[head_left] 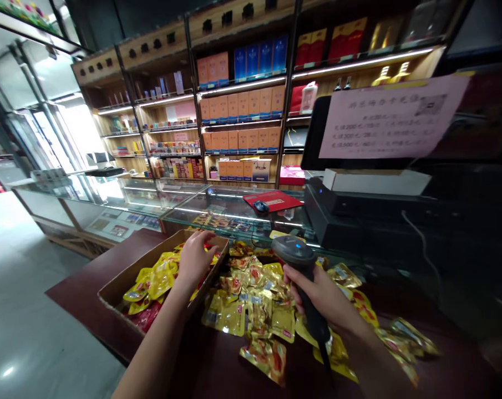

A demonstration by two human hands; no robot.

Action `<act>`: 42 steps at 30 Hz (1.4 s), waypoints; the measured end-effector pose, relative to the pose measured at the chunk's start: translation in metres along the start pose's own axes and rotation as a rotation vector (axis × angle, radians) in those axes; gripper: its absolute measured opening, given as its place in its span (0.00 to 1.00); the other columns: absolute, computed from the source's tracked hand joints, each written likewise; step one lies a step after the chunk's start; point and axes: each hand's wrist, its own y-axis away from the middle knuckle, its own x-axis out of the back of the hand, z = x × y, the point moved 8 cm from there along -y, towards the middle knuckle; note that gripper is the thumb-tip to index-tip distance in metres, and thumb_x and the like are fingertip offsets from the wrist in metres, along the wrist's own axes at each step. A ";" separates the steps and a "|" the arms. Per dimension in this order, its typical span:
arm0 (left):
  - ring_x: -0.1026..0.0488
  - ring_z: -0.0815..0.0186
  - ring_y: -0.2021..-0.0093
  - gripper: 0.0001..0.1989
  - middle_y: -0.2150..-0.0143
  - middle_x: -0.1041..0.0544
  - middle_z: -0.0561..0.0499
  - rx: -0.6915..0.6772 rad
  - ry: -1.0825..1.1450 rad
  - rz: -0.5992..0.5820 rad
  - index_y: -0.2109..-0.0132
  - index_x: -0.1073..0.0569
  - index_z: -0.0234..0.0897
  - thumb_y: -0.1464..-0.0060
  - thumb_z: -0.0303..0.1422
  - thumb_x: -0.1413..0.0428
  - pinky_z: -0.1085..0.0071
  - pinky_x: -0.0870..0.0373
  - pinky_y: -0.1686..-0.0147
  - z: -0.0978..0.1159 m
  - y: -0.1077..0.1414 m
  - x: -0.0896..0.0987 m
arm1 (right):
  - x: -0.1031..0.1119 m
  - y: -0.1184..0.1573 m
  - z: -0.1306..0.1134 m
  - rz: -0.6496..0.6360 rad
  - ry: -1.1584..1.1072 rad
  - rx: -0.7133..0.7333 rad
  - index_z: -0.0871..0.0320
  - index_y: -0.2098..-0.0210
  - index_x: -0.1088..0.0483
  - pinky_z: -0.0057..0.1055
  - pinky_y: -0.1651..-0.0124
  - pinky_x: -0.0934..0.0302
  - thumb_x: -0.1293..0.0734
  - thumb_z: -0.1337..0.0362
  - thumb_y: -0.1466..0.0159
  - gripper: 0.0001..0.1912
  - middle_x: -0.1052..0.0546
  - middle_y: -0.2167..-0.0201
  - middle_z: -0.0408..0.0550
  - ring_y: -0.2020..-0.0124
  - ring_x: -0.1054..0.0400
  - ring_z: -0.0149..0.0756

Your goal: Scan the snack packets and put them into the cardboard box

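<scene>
My right hand is wrapped round the handle of a black barcode scanner, which shows a small blue light on its head. Its cable hangs down toward me. Gold and yellow snack packets lie loosely heaped beneath and around it. My left hand reaches over the far end of an open cardboard box, its thumb and fingers apart, with no packet visible in them. Inside the box are yellow snack packets and a red one; my left forearm hides part of its near side.
Both box and heap rest on a dark red-brown tabletop. Behind stands a glass display counter with a computer mouse on a red mat. A monitor with a pink paper sign rises at right. Stocked shelves line the wall.
</scene>
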 end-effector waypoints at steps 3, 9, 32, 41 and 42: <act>0.26 0.59 0.57 0.12 0.58 0.22 0.47 -0.021 0.020 -0.067 0.56 0.23 0.40 0.50 0.32 0.40 0.67 0.33 0.56 0.018 0.001 -0.034 | 0.013 0.001 -0.002 0.044 -0.019 -0.017 0.58 0.71 0.36 0.23 0.84 0.46 0.34 0.45 0.39 0.21 0.35 0.87 0.36 0.89 0.40 0.25; 0.26 0.59 0.58 0.11 0.60 0.23 0.48 -0.089 0.083 -0.200 0.57 0.23 0.40 0.49 0.32 0.40 0.66 0.33 0.55 0.048 0.001 -0.107 | 0.029 0.000 -0.005 0.097 -0.040 -0.031 0.58 0.73 0.35 0.23 0.84 0.46 0.33 0.45 0.40 0.22 0.35 0.88 0.37 0.89 0.41 0.26; 0.28 0.61 0.69 0.07 0.73 0.22 0.50 0.029 0.344 -0.588 0.69 0.21 0.38 0.54 0.36 0.41 0.69 0.35 0.64 0.046 0.010 -0.232 | 0.041 -0.010 0.014 0.166 -0.094 -0.126 0.57 0.73 0.35 0.22 0.85 0.45 0.34 0.49 0.39 0.17 0.35 0.88 0.36 0.89 0.42 0.25; 0.33 0.73 0.77 0.15 0.77 0.30 0.57 0.358 0.940 -0.382 0.70 0.33 0.37 0.59 0.38 0.36 0.77 0.37 0.75 0.019 -0.014 -0.180 | 0.033 -0.014 0.018 0.128 -0.074 -0.142 0.57 0.73 0.35 0.23 0.84 0.44 0.34 0.50 0.38 0.17 0.34 0.88 0.36 0.89 0.41 0.26; 0.33 0.73 0.77 0.17 0.76 0.30 0.58 0.417 1.022 -0.403 0.70 0.34 0.37 0.61 0.38 0.35 0.78 0.36 0.75 0.020 -0.011 -0.179 | 0.033 -0.015 0.019 0.131 -0.071 -0.145 0.57 0.73 0.35 0.23 0.85 0.44 0.34 0.51 0.38 0.17 0.34 0.88 0.36 0.89 0.41 0.25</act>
